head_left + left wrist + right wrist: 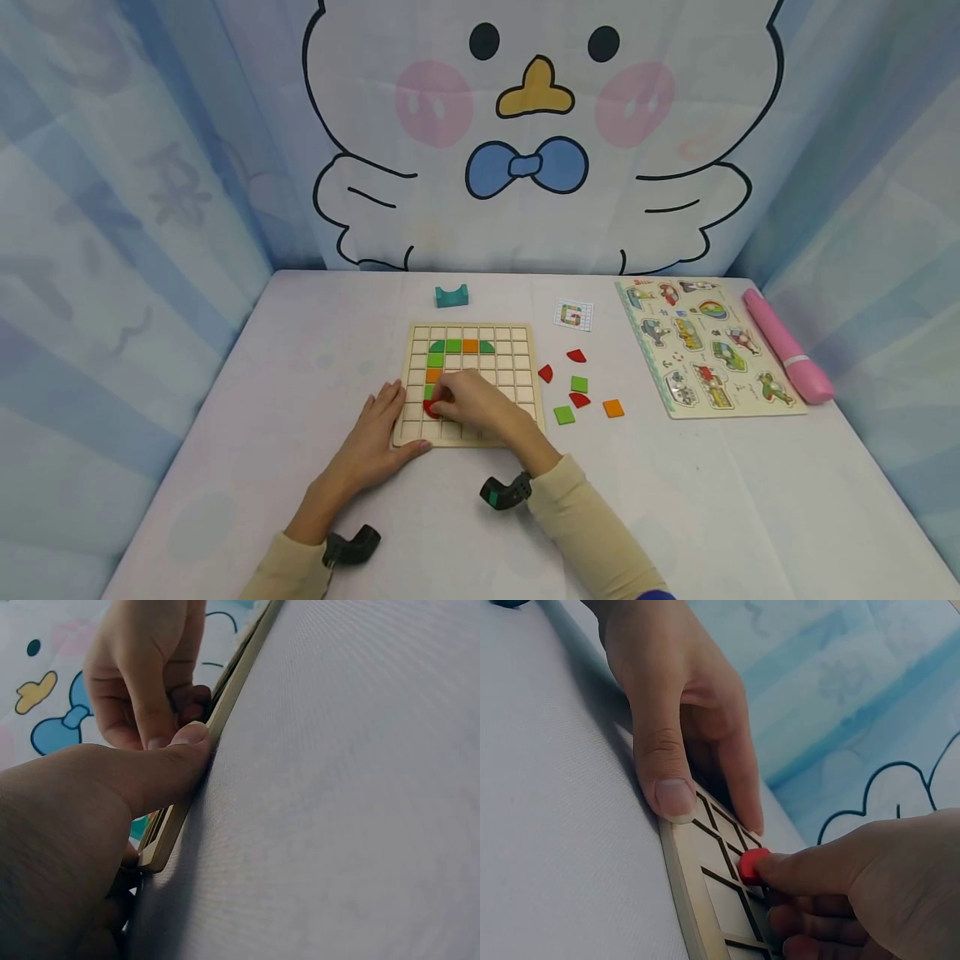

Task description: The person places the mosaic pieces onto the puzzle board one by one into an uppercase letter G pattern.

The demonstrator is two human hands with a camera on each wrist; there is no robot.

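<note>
A wooden grid board (531, 375) lies on the table, with green and orange pieces set in its squares. My left hand (369, 442) steadies its near left corner; the thumb (676, 796) touches the front edge and fairly straight fingers lie along the left side. Between thumb and finger, my right hand (474, 400) pinches a small red piece (752, 865) at the board's surface, just below the left column of pieces. That hand covers part of the grid in the head view. Rounded dark green pieces (487, 347) end the top row.
Right of the board lie loose red pieces (576, 356), green squares (579, 384) and an orange square (613, 408). Behind them is a small pattern card (573, 315). A teal block (452, 296) stands behind the board. Farther right are a picture board (720, 350) and a pink cylinder (787, 346).
</note>
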